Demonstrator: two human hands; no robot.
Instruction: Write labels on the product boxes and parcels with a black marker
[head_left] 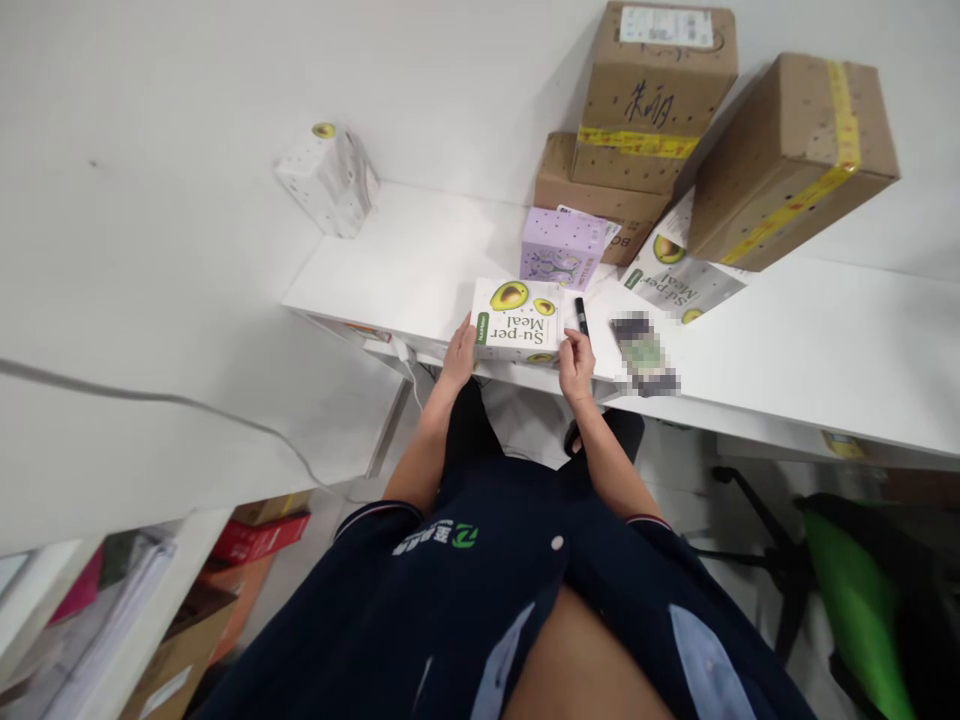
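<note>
A white Su-per Meal box (517, 322) with avocado pictures rests at the front edge of the white desk, its print upside down to me. My left hand (459, 355) grips its left side, fingers along the edge and partly hidden. At the box's lower right corner, my right hand (576, 368) is closed with its fingers curled against the side. Just beyond that hand lies a black marker pen (582, 316). A lilac box (559, 247) stands right behind the white one. To the right is a pixelated, phone-shaped item (646, 355).
Brown cartons with yellow tape, one stacked (652, 100) and one tilted (799, 160), stand along the wall. Under the tilted one is another Su-per Meal box (679, 265). A white box (330, 182) sits at the desk's left end. A green chair (855, 590) is at lower right.
</note>
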